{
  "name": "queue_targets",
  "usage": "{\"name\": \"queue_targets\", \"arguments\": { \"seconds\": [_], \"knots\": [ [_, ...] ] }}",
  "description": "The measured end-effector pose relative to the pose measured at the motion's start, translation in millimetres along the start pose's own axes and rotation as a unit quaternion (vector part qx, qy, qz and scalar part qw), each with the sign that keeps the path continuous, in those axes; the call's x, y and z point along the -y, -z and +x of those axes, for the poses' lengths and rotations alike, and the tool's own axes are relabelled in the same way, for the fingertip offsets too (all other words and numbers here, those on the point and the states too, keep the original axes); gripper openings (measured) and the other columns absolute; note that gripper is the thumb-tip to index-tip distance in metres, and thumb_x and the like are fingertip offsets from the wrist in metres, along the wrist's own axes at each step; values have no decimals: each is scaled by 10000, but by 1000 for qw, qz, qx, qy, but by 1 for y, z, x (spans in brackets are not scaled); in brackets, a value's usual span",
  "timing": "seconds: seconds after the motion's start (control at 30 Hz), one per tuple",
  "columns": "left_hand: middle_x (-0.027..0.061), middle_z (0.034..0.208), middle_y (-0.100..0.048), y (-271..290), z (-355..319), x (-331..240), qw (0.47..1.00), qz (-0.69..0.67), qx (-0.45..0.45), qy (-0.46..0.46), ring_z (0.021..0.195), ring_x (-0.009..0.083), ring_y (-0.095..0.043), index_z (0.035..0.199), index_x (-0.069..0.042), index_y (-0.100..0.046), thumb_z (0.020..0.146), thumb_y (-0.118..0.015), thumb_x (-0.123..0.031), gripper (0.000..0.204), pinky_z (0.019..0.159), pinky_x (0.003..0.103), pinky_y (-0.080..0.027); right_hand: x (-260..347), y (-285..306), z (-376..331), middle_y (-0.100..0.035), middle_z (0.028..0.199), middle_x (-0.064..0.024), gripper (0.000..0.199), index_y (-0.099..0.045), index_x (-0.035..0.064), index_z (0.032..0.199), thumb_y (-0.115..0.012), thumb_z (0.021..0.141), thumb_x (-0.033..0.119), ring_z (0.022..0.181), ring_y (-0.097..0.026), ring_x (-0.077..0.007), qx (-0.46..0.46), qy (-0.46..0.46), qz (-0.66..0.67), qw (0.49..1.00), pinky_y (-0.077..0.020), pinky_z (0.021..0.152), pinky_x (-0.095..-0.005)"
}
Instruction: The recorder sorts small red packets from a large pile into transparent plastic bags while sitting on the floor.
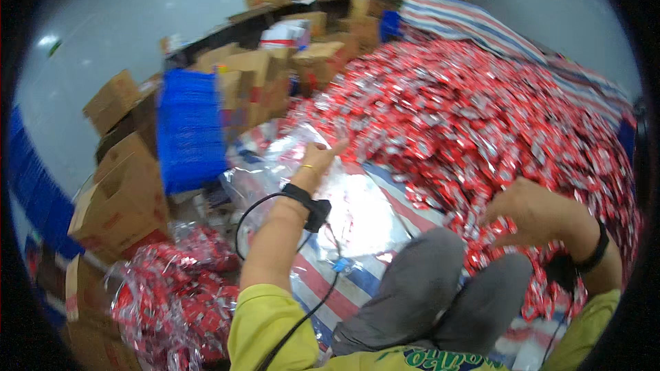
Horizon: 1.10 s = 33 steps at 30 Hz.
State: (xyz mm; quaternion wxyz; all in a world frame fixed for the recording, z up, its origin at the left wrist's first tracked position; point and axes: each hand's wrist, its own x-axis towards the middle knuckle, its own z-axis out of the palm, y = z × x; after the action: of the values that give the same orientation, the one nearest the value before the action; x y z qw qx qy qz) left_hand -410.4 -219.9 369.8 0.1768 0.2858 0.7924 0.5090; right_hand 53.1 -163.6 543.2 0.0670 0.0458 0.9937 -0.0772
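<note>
head view: the landmark is the striped sheet point(357, 288) on the floor, where the person sits with grey-trousered knees point(440, 288) drawn up. a huge heap of red packets point(481, 117) covers the far and right part of the sheet. the left hand point(317, 161) reaches out over the sheet's near left part, fingers stretched fairly wide and touching a clear plastic bag point(275, 158) that lies crumpled there; what the bag holds i cannot tell. the right hand point(522, 209) is at the near edge of the heap, fingers curled down into the packets; whether it grips any i cannot tell. left of the sheet lies a clear sack point(179, 295) full of red packets. cardboard boxes point(124, 199) stand further left and beyond, beside a blue crate point(189, 130); their contents are hidden.
</note>
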Motion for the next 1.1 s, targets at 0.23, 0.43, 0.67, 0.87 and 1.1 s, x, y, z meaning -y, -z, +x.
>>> {"name": "queue_targets", "arguments": {
  "seconds": [0.23,0.43,0.67,0.87,1.1],
  "knots": [
    [43,1010,-585,-117,8,-4,967,-104,195,-129,842,130,-562,1202,15,-587,763,-720,1,459,737,270,-498,-157,-82,-29,-750,1013,-144,485,-641,36,1224,-795,888,350,925,-720,-247,-42,-180,220,958,-563,824,-384],
    [-5,978,-576,-217,-15,-18,943,-149,252,-157,869,68,-529,1111,-26,-613,874,-688,3,250,780,238,-462,-235,-163,1,-682,1196,-215,746,-524,-21,1390,-728,917,519,1115,-662,-276,-14,-217,306,927,-533,917,-402],
    [-20,985,-555,-303,-32,-32,874,-115,413,-228,853,68,-503,1046,-63,-593,848,-751,-12,258,803,231,-438,-325,-210,70,-494,1450,-252,955,-318,13,1535,-728,889,585,1253,-601,-363,-149,-414,613,656,-496,1036,-478],
    [35,1137,-499,-353,-2,11,954,-57,246,-162,831,56,-486,1171,-34,-534,822,-676,102,401,756,214,-432,-402,-292,97,-697,937,-69,372,-651,-34,1215,-775,876,56,800,-660,-147,-223,-351,659,626,-544,704,-291],
    [-26,837,-547,-391,67,102,950,-249,83,166,684,75,-503,1101,-72,-583,974,-669,-190,192,557,238,-414,-441,-387,91,-687,968,-33,234,-606,77,1090,-752,907,79,867,-655,-109,-210,-262,726,600,-521,747,-281]
  ]
}}
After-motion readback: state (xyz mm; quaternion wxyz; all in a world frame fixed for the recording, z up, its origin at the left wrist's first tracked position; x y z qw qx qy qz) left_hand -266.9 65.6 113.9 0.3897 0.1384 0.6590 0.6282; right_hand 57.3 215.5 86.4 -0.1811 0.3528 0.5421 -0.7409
